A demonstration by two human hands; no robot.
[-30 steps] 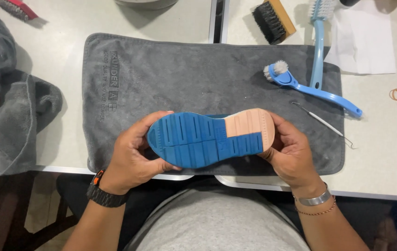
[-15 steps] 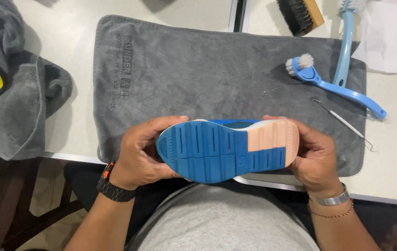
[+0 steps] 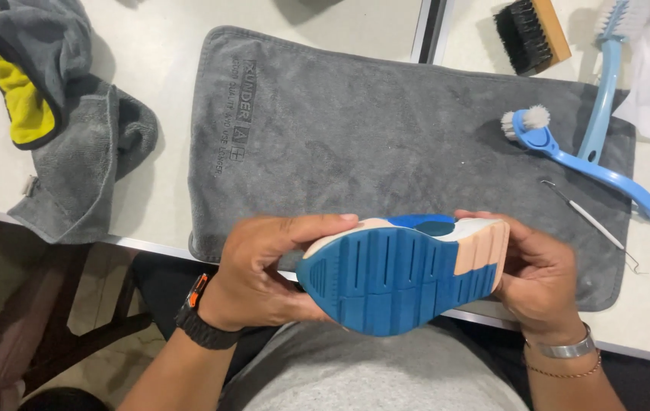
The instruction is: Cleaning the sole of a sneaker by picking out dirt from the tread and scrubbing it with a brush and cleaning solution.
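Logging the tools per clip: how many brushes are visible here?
3: a small blue brush on the grey towel, a long blue-handled brush crossing it, a black-bristled wooden brush at top. More may lie out of frame.

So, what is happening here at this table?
A seated person holds a shoe in both hands, its blue and peach sole turned up. The left hand grips the blue end, the right hand the peach end. Behind it, a grey towel is spread on the table, with a blue brush and a thin metal pick lying on it.

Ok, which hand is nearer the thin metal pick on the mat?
Right. The right hand holds the shoe's pink end, just left of the metal pick; the left hand grips the blue end, farther away.
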